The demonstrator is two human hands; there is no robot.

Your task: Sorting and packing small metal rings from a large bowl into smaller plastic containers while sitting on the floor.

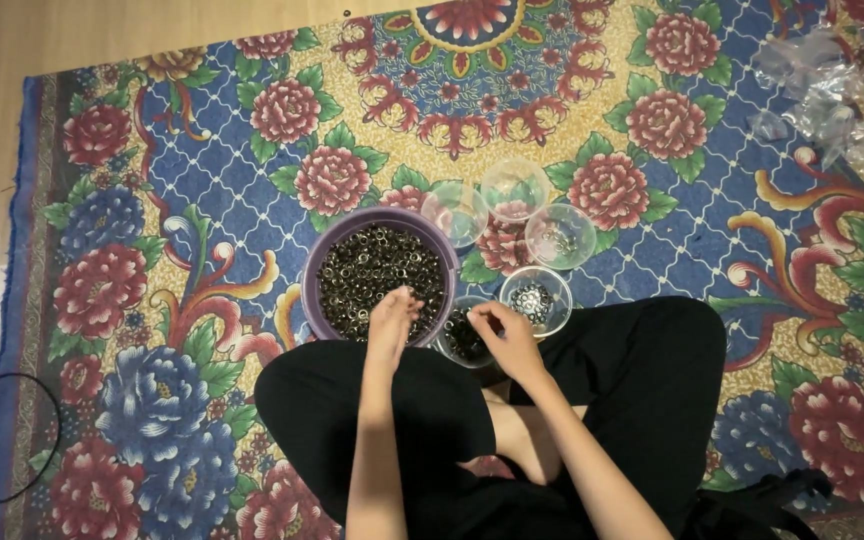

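A purple bowl (314,262) full of small dark metal rings stands on the carpet in front of my crossed legs. My left hand (392,322) hovers over its near rim, fingers bunched; whether it pinches rings is unclear. My right hand (508,335) is beside a small clear cup (462,340) holding dark rings, fingers curled at its rim. Another clear cup (539,298) with shiny rings sits just beyond that hand.
Three more clear cups (514,190) stand behind the bowl, one (560,237) with a few rings. Crumpled clear plastic bags (837,95) lie at the far right. A floral carpet (152,200) covers the floor; a black cable (12,440) loops at the left on bare wood.
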